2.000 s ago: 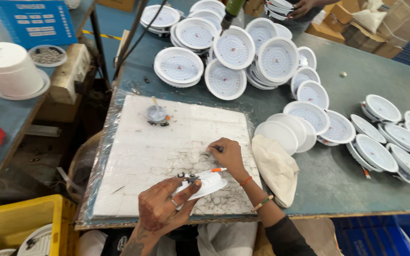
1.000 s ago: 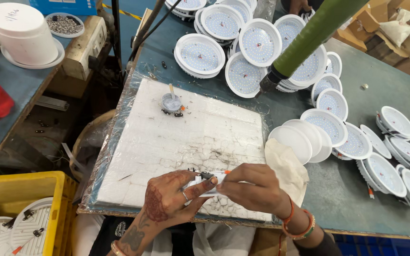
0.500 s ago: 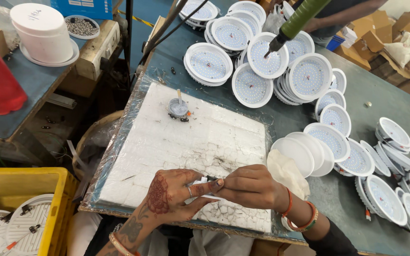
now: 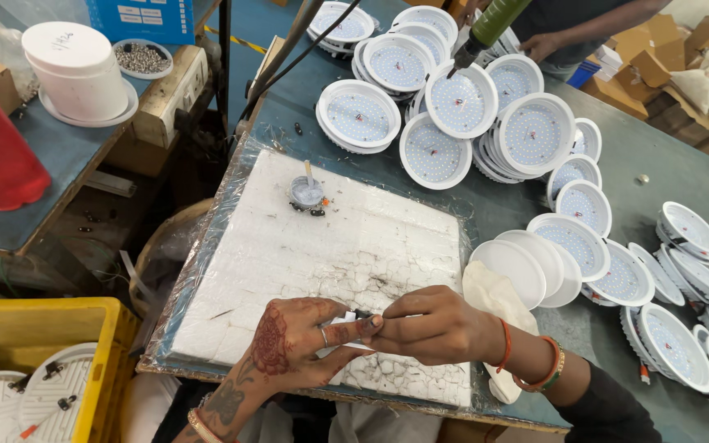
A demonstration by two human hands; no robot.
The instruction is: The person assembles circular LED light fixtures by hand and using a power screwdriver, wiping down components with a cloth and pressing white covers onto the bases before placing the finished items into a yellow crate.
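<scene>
Fingers point(image 4: 367, 326) pinching small white part point(image 4: 345, 318)

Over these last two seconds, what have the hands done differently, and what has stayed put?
The right hand came back from the white foam board to meet the left hand; both now pinch the small white part that the left alone held. A green tool has come in over the round lamp discs. The little pot and the discs lie as before.

Hennaed left hand point(image 4: 293, 349), bangled right hand point(image 4: 441, 328)
</scene>
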